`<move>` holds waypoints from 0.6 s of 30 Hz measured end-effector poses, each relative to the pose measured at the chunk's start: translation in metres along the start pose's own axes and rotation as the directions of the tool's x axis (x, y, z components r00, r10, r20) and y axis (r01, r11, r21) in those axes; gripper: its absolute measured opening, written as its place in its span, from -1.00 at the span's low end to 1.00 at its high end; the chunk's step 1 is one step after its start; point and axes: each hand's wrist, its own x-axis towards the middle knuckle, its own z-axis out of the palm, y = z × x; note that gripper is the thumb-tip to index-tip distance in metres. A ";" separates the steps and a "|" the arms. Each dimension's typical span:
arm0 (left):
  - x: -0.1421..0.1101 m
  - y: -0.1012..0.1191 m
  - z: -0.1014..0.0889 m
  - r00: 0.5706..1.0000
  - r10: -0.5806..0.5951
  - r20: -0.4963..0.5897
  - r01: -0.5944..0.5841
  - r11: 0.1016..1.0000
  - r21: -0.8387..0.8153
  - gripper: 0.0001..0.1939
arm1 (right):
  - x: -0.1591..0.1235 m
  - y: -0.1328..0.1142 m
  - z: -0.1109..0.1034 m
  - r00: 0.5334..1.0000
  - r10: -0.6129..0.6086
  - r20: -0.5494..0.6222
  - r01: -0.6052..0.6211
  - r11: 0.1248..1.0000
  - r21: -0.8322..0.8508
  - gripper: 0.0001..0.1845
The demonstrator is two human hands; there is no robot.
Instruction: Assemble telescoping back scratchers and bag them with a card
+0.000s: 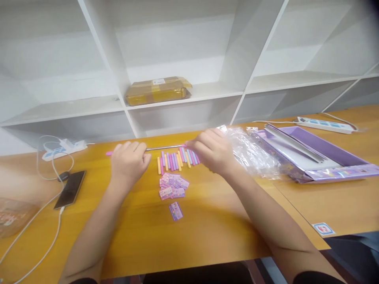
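My left hand (127,162) is closed around one end of a thin metal telescopic rod (164,148), whose pink end pokes out to its left. The other end, pink at the tip, is pinched in my right hand (211,152). Between both hands the rod runs nearly level above the desk. Just below it lies a row of short coloured sticks (174,161) in yellow, pink, purple and blue; my right hand hides part of the row. Nearer to me is a loose pile of small pink and purple cards (171,185), with a single card (176,211) apart from it.
Crumpled clear plastic (251,152) lies right of my right hand, against an open purple box (340,173). A phone (70,190) with white cables and a power strip (65,149) are at left. Another power strip (325,125) sits back right. A taped parcel (158,90) rests on the shelf.
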 end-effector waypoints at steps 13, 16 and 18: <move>0.003 -0.093 0.011 0.970 -0.234 0.069 0.232 0.972 0.040 -0.78 | -0.050 0.117 -0.019 0.914 0.406 -0.005 -0.402 0.904 -0.148 -0.54; 0.004 -0.095 0.020 0.972 -0.208 0.112 0.210 0.978 -0.011 -0.81 | -0.059 0.134 -0.021 0.907 0.422 0.004 -0.417 0.898 -0.137 -0.46; 0.004 -0.093 0.022 0.971 -0.213 0.108 0.216 0.976 -0.021 -0.81 | -0.066 0.144 -0.022 0.903 0.430 -0.001 -0.426 0.894 -0.141 -0.42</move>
